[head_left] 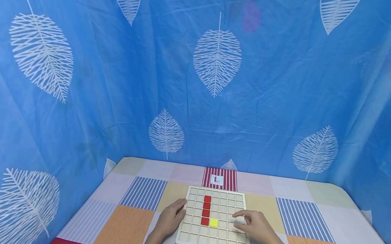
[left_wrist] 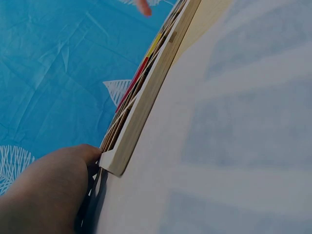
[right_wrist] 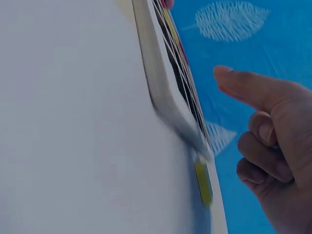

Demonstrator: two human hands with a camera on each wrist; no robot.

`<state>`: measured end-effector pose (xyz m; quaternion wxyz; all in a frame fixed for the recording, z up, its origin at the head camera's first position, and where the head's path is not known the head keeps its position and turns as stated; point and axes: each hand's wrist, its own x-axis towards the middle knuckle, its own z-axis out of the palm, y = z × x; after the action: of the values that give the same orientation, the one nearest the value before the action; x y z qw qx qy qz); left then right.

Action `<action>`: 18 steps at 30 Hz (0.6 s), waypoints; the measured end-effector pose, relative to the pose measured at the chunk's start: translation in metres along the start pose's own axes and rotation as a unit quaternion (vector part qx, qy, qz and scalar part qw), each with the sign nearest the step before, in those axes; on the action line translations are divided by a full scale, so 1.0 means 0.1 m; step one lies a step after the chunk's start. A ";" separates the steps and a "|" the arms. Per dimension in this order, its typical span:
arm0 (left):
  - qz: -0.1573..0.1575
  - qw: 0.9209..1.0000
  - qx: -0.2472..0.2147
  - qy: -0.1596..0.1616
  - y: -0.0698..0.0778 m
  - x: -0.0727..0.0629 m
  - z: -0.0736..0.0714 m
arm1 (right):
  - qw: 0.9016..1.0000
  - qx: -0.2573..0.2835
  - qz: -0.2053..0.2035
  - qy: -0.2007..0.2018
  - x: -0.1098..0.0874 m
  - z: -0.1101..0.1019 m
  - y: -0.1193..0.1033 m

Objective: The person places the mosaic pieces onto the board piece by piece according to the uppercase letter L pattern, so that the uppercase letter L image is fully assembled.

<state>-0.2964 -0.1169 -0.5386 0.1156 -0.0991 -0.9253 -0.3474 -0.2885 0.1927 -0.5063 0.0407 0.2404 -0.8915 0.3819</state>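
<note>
A pale wooden grid board (head_left: 214, 240) lies on the table with a column of red square tiles (head_left: 205, 213). One yellow tile (head_left: 213, 222) sits just right of the lowest red one. My left hand (head_left: 169, 217) rests against the board's left edge; the left wrist view shows its fingertip touching near a corner (left_wrist: 111, 163). Over the right side of the board is my right hand (head_left: 254, 225), thumb and index finger apart with nothing visible between them. In the right wrist view, that hand (right_wrist: 278, 131) has one finger extended and the others curled.
Behind the board lies a small white card (head_left: 216, 179) with a grid picture. A yellow strip-like shape (right_wrist: 203, 184) shows beside the board in the right wrist view. A patchwork cloth (head_left: 126, 228) covers the table, and blue leaf-print curtains (head_left: 261, 73) surround it.
</note>
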 end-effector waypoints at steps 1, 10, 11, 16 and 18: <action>0.000 1.000 -0.001 0.000 0.00 0.00 0.00 | 1.000 0.004 0.001 0.002 -0.03 -0.05 0.04; 0.009 1.000 0.004 -0.001 -0.02 0.00 0.01 | 0.999 0.017 0.048 -0.002 -0.30 -0.36 0.32; 0.009 1.000 0.004 0.000 -0.02 0.00 0.01 | 0.999 0.018 0.048 -0.008 -0.32 -0.37 0.34; 0.012 1.000 0.002 0.006 -0.03 0.00 0.01 | 0.998 0.018 0.062 -0.026 -0.39 -0.41 0.41; 0.013 1.000 0.002 0.007 -0.03 0.00 0.01 | 0.997 0.008 0.072 -0.028 -0.41 -0.41 0.41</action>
<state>-0.2974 -0.1183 -0.5407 0.1266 -0.1083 -0.9236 -0.3451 -0.2761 0.2620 -0.5155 -0.0140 0.1868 -0.9042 0.3837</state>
